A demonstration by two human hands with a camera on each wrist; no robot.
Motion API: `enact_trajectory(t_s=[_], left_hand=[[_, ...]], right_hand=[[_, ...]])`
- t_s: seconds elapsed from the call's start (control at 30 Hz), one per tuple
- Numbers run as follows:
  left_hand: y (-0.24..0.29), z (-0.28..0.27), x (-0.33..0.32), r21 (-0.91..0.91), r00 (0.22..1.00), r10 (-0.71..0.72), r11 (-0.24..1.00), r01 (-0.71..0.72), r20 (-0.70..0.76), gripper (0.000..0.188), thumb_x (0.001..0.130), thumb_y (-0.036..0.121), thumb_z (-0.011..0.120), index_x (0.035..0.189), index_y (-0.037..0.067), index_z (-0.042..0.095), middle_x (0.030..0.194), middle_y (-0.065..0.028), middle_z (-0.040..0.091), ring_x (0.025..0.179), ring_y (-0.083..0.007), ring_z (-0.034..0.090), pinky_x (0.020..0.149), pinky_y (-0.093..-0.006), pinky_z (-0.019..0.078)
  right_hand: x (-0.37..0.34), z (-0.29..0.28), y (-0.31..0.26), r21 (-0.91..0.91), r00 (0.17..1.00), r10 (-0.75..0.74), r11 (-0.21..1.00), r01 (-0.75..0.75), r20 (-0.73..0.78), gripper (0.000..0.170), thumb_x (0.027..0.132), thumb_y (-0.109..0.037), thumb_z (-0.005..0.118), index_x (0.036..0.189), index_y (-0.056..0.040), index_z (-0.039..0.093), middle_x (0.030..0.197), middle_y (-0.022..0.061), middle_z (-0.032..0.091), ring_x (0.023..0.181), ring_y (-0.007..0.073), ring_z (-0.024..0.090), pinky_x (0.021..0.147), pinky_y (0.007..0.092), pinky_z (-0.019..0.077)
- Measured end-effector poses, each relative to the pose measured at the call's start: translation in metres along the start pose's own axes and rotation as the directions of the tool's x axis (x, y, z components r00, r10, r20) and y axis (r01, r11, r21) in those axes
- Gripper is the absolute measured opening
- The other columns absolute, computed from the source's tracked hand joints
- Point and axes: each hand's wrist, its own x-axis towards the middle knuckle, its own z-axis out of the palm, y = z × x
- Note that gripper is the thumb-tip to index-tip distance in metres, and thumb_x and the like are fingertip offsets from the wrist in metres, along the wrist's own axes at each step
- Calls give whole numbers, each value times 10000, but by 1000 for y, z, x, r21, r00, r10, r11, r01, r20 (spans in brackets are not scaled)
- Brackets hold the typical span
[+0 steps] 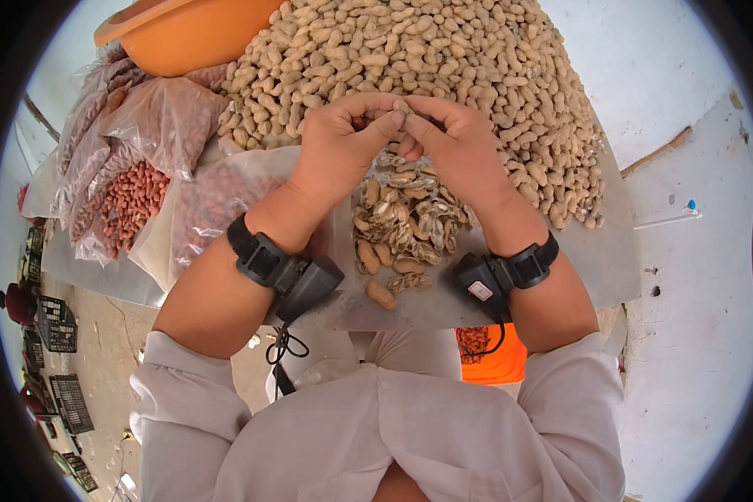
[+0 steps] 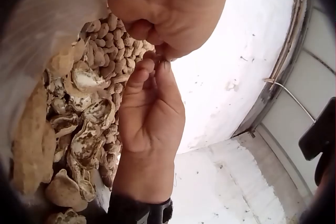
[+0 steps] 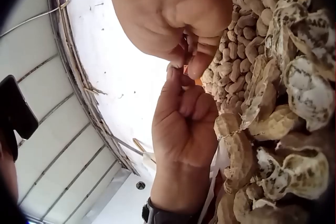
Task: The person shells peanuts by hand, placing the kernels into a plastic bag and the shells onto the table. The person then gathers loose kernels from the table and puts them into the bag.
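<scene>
Two hands, my left (image 1: 341,142) and right (image 1: 462,144), pinch one peanut (image 1: 402,107) near heap (image 1: 535,100) and shells (image 1: 418,213), likely shortening reaches.

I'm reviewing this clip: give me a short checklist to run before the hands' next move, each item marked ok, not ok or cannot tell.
1. Both hands on the peanut: ok; left hand and right hand pinch it at their fingertips.
2. Its shell cracked open: cannot tell; fingers cover most of it.
3. More peanuts near: ok; the heap of peanuts lies just beyond the hands.
4. Shell pile free of whole pods: not ok; a whole-looking pod lies at its near edge.
5. Wrist cameras strapped on: ok; left wrist camera and right wrist camera both sit on bands.
</scene>
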Motion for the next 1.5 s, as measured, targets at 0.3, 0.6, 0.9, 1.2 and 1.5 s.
enact_trajectory(t_s=[0.3,0.6,0.9,1.2,1.5], left_hand=[[-13,4,0,-101,1000,10,995,-12,-22,59,855,92,576,858,35,563,678,45,512,558,-13,416,475,-168,330],[-17,7,-1,-105,997,27,994,-33,-67,52,864,96,563,860,45,553,655,39,494,525,-20,391,457,-172,310],[-13,10,0,-182,997,-5,983,-10,-80,81,868,94,549,901,26,577,694,20,530,522,-22,392,455,-169,304],[-16,7,1,-331,981,-154,937,108,-114,135,868,71,519,982,22,572,709,8,534,512,-30,395,442,-170,288],[-17,3,3,-639,906,-424,694,332,10,150,889,160,415,846,46,502,716,-16,487,514,-66,356,435,-183,281]], right_hand=[[-1,7,1,-489,939,-344,823,289,-24,123,789,-91,523,740,20,548,668,188,561,612,363,543,554,395,435],[-2,10,3,-337,971,-221,924,178,-93,154,798,-101,528,702,9,576,573,137,551,510,256,537,505,330,425],[0,6,10,275,995,83,959,-67,-50,224,859,-141,537,749,35,619,603,47,578,529,97,544,489,209,424],[2,9,14,673,986,149,737,-64,-69,220,859,-112,574,975,75,578,791,75,604,644,142,604,580,227,492],[-2,9,7,-145,967,-223,968,205,-122,182,755,-51,624,932,-11,633,818,82,626,715,163,615,645,262,488]])
